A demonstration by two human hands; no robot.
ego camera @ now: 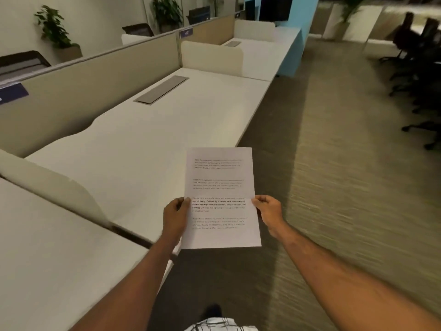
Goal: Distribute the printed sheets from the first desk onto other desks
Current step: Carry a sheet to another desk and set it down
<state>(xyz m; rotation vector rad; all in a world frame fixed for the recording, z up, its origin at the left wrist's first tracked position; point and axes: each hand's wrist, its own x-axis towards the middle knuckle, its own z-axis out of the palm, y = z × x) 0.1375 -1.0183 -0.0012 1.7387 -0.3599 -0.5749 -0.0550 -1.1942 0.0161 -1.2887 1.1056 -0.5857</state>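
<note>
White laminate desks (pixel 167 130) run in a row along a beige fabric partition (pixel 95 75), split by low, rounded cream dividers (pixel 211 57). Each top carries a grey cable hatch (pixel 162 89). Striped grey-brown carpet (pixel 334 163) forms the aisle to the right, with black office chairs (pixel 415 56) at its far side. Potted plants (pixel 55 27) line the back wall, and a blue wall (pixel 307 20) closes the end of the row. A purple tag (pixel 186 32) sits on the partition's top edge, its white digits too blurred to read.

The printed sheets (pixel 220 182) are held in the air, partly over the desk's aisle edge and partly over the carpet. How many pages there are cannot be told. The top page shows four blocks of text, and one bold passage reads in part "strong community bonds, local traditions".

Both bare arms reach forward. The left hand (pixel 175 215) pinches the paper's left edge and the right hand (pixel 268 210) its right edge, level with each other about halfway down the page.
</note>
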